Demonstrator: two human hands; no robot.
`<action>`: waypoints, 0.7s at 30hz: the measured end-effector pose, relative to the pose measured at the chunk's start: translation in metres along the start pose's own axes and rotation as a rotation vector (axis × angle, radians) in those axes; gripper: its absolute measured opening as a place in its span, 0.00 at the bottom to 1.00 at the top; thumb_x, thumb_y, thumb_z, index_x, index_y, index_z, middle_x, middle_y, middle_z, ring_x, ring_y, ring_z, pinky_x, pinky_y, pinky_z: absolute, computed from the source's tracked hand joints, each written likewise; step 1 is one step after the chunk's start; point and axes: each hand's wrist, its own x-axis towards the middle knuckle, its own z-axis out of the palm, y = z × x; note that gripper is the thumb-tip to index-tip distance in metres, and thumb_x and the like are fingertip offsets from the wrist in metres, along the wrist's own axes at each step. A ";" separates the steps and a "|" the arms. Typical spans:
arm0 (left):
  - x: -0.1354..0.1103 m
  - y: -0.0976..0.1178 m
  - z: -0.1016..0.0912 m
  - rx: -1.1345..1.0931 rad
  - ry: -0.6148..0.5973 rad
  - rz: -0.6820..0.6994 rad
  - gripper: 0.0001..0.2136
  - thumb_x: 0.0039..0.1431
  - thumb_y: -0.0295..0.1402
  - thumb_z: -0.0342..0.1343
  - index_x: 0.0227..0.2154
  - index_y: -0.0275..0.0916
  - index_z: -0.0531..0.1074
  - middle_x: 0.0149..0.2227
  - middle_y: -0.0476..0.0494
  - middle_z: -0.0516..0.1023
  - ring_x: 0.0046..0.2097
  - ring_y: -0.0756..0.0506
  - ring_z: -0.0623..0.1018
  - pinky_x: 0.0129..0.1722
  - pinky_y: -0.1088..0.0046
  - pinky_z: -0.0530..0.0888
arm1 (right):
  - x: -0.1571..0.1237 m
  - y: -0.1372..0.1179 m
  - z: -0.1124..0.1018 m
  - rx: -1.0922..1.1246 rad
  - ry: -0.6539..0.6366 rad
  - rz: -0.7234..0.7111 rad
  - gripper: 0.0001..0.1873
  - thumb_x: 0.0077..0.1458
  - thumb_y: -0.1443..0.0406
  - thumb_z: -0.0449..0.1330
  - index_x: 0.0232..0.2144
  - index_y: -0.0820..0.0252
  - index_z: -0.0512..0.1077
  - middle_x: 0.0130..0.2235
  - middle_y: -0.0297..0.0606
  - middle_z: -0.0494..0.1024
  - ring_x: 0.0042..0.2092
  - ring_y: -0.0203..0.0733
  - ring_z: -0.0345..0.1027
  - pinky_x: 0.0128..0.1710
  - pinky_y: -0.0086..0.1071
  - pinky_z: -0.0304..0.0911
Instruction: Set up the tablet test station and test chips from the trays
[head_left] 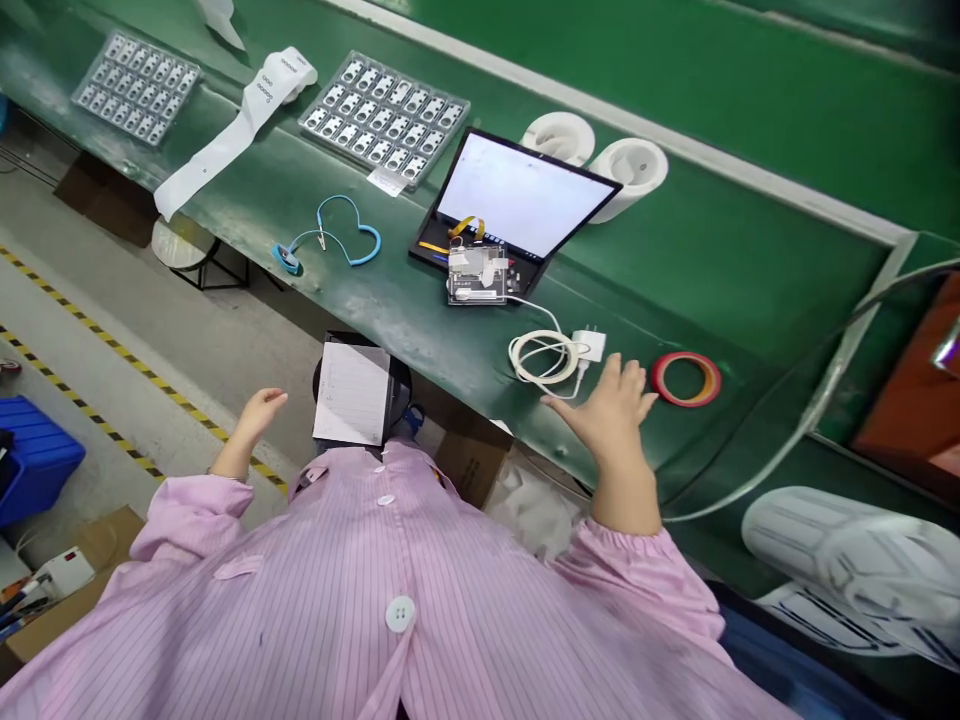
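My right hand (611, 415) is over the front part of the green bench with its fingers spread and nothing in them. Just beyond its fingertips lie a white charger plug (589, 346) and its coiled white cable (541, 358). To the right of the hand is a roll of red tape (685, 380). My left hand (262, 414) hangs over the floor, off the bench, with its fingers loosely stretched and holding nothing. The cable runs to a clear-cased circuit board device (478, 276), which sits at the front of an open laptop-like screen (529, 190).
Along the green bench (450, 345) are a blue wrist strap (351, 228), trays of small parts (384, 118) (136, 88), a label strip (251, 120) and white rolls (628, 175). A stool with a paper sheet (352, 393) stands before me. A blue crate (37, 455) is at left.
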 end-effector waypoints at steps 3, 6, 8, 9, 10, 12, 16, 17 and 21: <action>0.029 -0.038 0.021 0.062 -0.046 -0.071 0.12 0.61 0.34 0.57 0.44 0.34 0.71 0.45 0.41 0.75 0.45 0.44 0.76 0.46 0.59 0.74 | -0.038 -0.034 0.011 0.089 0.088 -0.087 0.55 0.49 0.47 0.61 0.66 0.71 0.42 0.68 0.64 0.39 0.68 0.69 0.31 0.62 0.66 0.37; 0.061 -0.071 0.053 0.107 -0.082 -0.085 0.11 0.61 0.35 0.57 0.43 0.34 0.72 0.44 0.41 0.76 0.44 0.44 0.76 0.45 0.60 0.74 | -0.082 -0.087 0.053 0.306 0.262 -0.129 0.34 0.57 0.54 0.55 0.62 0.62 0.56 0.66 0.54 0.54 0.67 0.57 0.44 0.63 0.57 0.46; 0.086 -0.089 0.076 0.126 -0.091 -0.065 0.12 0.61 0.35 0.57 0.43 0.34 0.72 0.45 0.41 0.75 0.45 0.44 0.76 0.46 0.59 0.74 | -0.104 -0.123 0.103 0.497 0.152 -0.173 0.20 0.57 0.58 0.54 0.52 0.54 0.68 0.57 0.49 0.69 0.61 0.53 0.59 0.61 0.53 0.53; 0.098 -0.096 0.087 0.132 -0.093 -0.048 0.12 0.61 0.35 0.57 0.44 0.34 0.72 0.46 0.41 0.75 0.46 0.44 0.76 0.47 0.59 0.74 | -0.110 -0.139 0.133 0.598 0.022 -0.178 0.16 0.57 0.58 0.54 0.46 0.52 0.72 0.52 0.46 0.74 0.57 0.53 0.65 0.59 0.52 0.57; 0.111 -0.103 0.097 0.138 -0.094 -0.029 0.12 0.61 0.35 0.57 0.44 0.34 0.71 0.46 0.41 0.75 0.46 0.43 0.76 0.47 0.58 0.74 | -0.112 -0.153 0.166 0.680 -0.121 -0.126 0.13 0.56 0.58 0.55 0.41 0.52 0.74 0.49 0.44 0.76 0.54 0.52 0.67 0.58 0.51 0.59; 0.134 -0.113 0.114 0.152 -0.099 0.011 0.12 0.61 0.35 0.57 0.45 0.34 0.71 0.47 0.41 0.74 0.47 0.43 0.75 0.47 0.58 0.74 | -0.108 -0.173 0.232 0.727 -0.227 0.087 0.13 0.51 0.57 0.58 0.38 0.55 0.74 0.47 0.45 0.77 0.51 0.53 0.69 0.55 0.48 0.62; 0.166 -0.128 0.135 0.186 -0.076 0.079 0.14 0.61 0.35 0.57 0.47 0.35 0.70 0.48 0.40 0.73 0.48 0.42 0.74 0.49 0.56 0.72 | -0.085 -0.183 0.340 0.675 -0.230 0.422 0.16 0.48 0.59 0.59 0.37 0.62 0.72 0.40 0.48 0.78 0.43 0.52 0.73 0.46 0.44 0.67; 0.170 -0.130 0.139 0.189 -0.058 0.096 0.14 0.60 0.35 0.57 0.47 0.35 0.70 0.50 0.39 0.73 0.50 0.42 0.74 0.50 0.55 0.71 | -0.081 -0.181 0.358 0.664 -0.228 0.488 0.16 0.47 0.58 0.59 0.37 0.62 0.72 0.39 0.48 0.78 0.42 0.51 0.73 0.44 0.42 0.67; 0.178 -0.136 0.148 0.162 -0.015 0.134 0.15 0.60 0.36 0.57 0.47 0.35 0.70 0.52 0.39 0.71 0.52 0.41 0.72 0.52 0.54 0.69 | -0.075 -0.173 0.399 0.641 -0.198 0.640 0.20 0.46 0.54 0.61 0.36 0.63 0.71 0.40 0.49 0.77 0.43 0.49 0.72 0.44 0.37 0.65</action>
